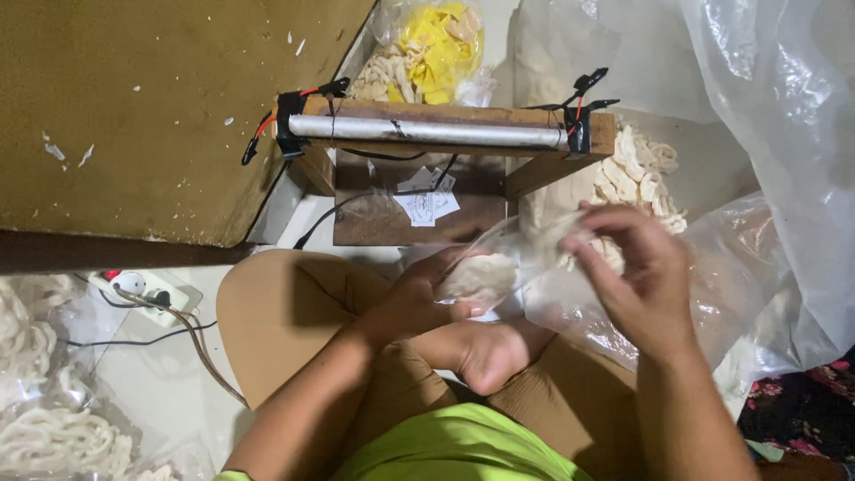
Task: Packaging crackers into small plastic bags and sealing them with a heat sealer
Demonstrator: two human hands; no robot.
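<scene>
The left hand (419,298) is held low over the crossed legs, its fingers curled up and closed around the bottom of a small clear plastic bag (499,267) packed with pale white crackers (479,274). The right hand (637,276) is raised just beside it at the bag's upper edge, fingers bent and drawn together on the plastic — though blur makes it hard to tell exactly how much is pinched. The bag is thus held between both hands, in front of a wooden stand (419,214) topped by a metal bar (427,130) with wires clipped at each end. More white crackers (637,174) are seen heaped in a large clear sack (766,134) to the right — its far side is cut off by the frame. A bag of yellow crackers (436,44) is partly cropped at the top, and a power strip (147,289) lies on the floor at the left.
</scene>
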